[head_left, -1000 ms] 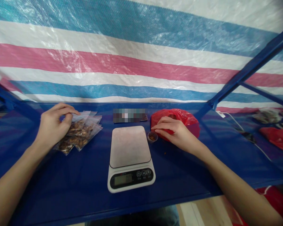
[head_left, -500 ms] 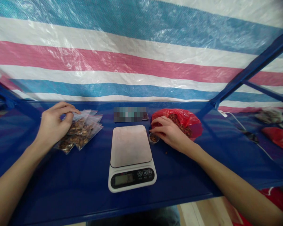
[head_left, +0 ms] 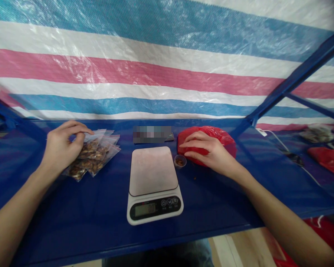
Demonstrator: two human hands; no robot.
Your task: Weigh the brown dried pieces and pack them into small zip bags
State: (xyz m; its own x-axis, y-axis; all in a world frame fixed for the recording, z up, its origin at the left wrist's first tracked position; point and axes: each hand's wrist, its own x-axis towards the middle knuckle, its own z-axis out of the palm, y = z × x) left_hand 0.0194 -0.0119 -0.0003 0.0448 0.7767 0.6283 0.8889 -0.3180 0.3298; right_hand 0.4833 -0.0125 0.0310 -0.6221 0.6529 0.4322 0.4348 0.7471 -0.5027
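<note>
My left hand [head_left: 66,144] rests at the left edge of a fanned pile of small clear zip bags [head_left: 96,157] filled with brown pieces. Its fingers are loosely curved, with a gap between thumb and forefinger. My right hand [head_left: 213,152] lies over a red plastic bag [head_left: 223,136], fingers apart and bent; the bag's contents are hidden now. Just left of those fingertips stands a small clear cup [head_left: 180,161] with brown pieces inside. Between my hands sits a white kitchen scale [head_left: 154,172], its plate bare and its display seeming to read 0.0.
Behind the scale lies a dark flat object [head_left: 153,135], mostly blurred out. One brown crumb [head_left: 195,178] is on the blue shelf [head_left: 83,218]. A striped sheet [head_left: 161,70] hangs behind, and a blue post [head_left: 281,91] rises at the right beside a white cable [head_left: 278,141].
My right hand has moved right, away from the small cup and onto the red bag. The bag's opening, which showed brown pieces, is now covered. My left hand stays by the zip bags.
</note>
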